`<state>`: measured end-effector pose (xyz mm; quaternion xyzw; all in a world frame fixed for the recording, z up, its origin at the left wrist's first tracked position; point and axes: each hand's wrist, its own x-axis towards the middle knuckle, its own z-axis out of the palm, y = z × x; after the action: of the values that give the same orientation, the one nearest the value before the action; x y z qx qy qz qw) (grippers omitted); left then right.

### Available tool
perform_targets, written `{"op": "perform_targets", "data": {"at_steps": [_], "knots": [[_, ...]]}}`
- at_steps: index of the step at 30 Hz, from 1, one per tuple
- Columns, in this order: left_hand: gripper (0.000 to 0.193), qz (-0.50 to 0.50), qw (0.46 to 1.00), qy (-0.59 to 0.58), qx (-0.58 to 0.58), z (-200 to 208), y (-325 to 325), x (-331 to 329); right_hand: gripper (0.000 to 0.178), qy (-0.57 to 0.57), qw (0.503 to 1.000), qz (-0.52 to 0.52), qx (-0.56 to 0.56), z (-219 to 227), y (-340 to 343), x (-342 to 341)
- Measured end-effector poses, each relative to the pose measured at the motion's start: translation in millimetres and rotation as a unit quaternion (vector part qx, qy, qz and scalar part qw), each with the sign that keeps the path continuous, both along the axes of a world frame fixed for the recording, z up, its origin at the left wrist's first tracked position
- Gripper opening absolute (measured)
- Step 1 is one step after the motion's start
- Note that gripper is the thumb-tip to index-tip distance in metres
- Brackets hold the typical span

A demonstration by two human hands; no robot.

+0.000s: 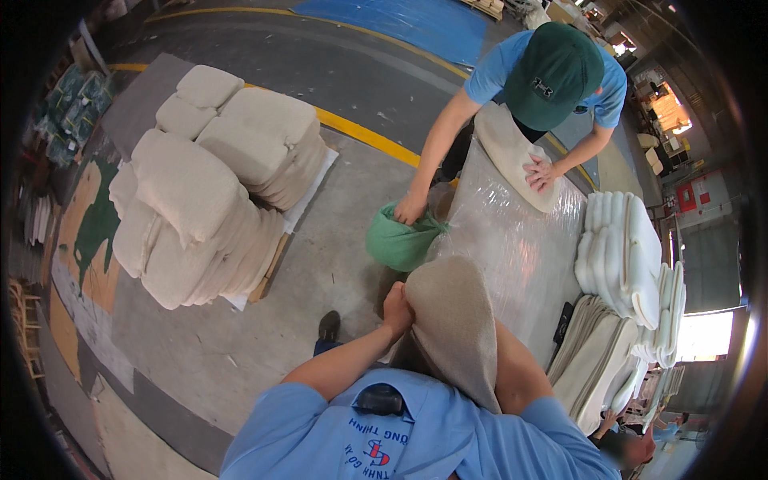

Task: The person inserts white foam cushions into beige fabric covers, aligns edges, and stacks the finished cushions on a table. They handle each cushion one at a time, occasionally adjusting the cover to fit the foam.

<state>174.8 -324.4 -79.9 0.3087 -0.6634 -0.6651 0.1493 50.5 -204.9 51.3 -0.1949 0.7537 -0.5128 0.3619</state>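
My left hand [398, 309] is closed on the left edge of a beige fabric cushion cover [458, 308], held up in front of my chest. My right forearm [520, 364] runs behind or into the cover, which hides my right hand and its fingers. Just beyond the cover is a table wrapped in clear plastic [512, 256]. Across it, a co-worker in a green cap presses one hand [542, 172] on a beige cushion [512, 152]. The co-worker's other hand [410, 210] grips a green cloth bag [400, 240] at the table's left edge.
Stacks of beige cushions [188, 192] stand on a pallet to the left. White foam pads [620, 248] are piled at the table's right end, beside folded beige covers [592, 352]. A black object [563, 322] lies near them. Yellow lines [368, 136] cross the grey floor.
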Motion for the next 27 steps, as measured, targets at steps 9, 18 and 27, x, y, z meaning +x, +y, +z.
{"op": "perform_targets", "data": {"at_steps": [9, 18, 27], "knots": [[0.031, -0.091, 0.995, 0.021, -0.033, 10, -22, -16, 0.032, 0.188, 0.973, 0.021, 0.132, 7, 14, -17], [0.074, -0.465, 0.845, -0.109, 0.241, 47, -99, -27, 0.074, -0.185, 0.982, -0.029, 0.035, 161, 207, 71], [0.069, -0.534, 0.841, -0.076, 0.029, 42, -84, -70, 0.061, -0.032, 0.936, -0.342, 0.079, 151, 216, 254]]}}
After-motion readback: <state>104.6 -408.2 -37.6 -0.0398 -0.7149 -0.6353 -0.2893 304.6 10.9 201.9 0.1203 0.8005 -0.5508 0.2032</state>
